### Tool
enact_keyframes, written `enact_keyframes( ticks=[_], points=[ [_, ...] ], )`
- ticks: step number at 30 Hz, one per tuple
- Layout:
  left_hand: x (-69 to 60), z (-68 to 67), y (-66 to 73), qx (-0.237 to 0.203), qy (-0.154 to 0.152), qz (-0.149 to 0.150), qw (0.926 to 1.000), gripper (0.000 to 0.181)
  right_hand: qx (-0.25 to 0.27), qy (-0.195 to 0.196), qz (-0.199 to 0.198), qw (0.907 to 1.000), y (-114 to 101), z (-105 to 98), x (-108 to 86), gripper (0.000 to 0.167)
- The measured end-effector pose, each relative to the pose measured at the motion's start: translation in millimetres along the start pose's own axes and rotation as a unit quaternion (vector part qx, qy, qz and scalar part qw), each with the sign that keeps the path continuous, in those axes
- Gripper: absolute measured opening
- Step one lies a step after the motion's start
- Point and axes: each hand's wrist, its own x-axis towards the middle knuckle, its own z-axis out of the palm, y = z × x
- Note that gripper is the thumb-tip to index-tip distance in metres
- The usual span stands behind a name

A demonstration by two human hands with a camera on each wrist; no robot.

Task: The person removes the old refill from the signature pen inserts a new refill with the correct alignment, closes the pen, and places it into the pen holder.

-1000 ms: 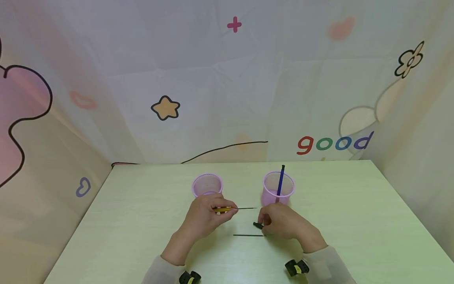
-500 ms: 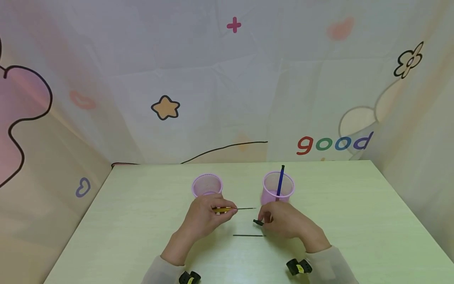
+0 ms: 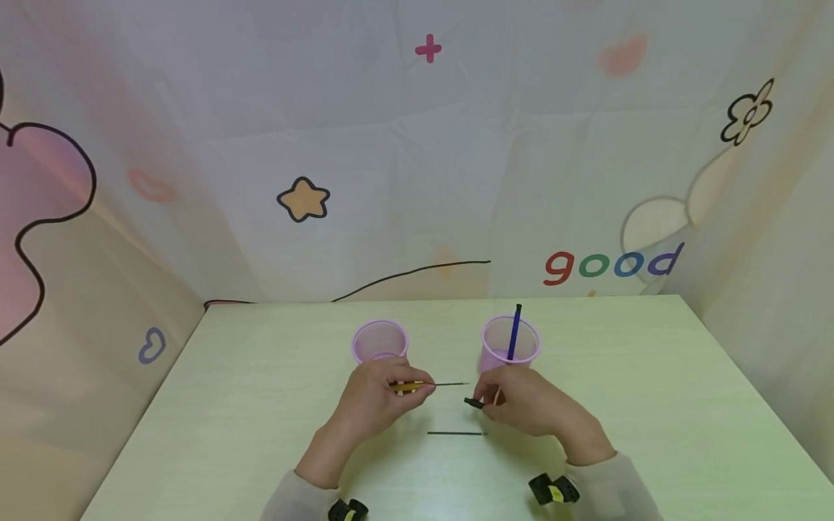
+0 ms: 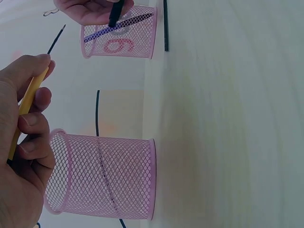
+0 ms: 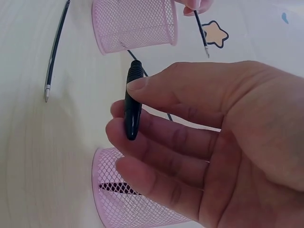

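My left hand holds a yellow pen barrel between thumb and fingers. A thin dark refill sticks out of it, pointing right. Opposite, my right hand pinches a small black pen tip section, ribbed at one end and tapered at the other, between thumb and fingers. In the head view a short gap separates this piece from the refill's point. On the table below both hands lies a second dark refill, also visible in the right wrist view.
A pink mesh cup stands behind my left hand. Behind my right hand is another pink mesh cup with a blue pen leaning in it. A printed curtain hangs behind the pale table.
My right hand has lifted slightly, and the black tip section has moved up a little with it, closer to the refill's level. My left hand and the yellow barrel have stayed in place.
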Motion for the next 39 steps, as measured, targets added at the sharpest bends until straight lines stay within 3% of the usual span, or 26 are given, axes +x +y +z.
enact_keyframes(
  ticks=[26, 39],
  points=[
    [-0.2, -1.0, -2.9, -0.021, -0.01, -0.006, 0.9997, 0.004, 0.008, 0.038, 0.007, 0.9992, -9, -13, -3.7, 0.012],
    [0.4, -2.2, -2.5, -0.032, -0.011, -0.01, 0.9994, 0.003, 0.001, 0.073, -0.021, 0.9971, -10, -21, -8.6, 0.014]
  ],
)
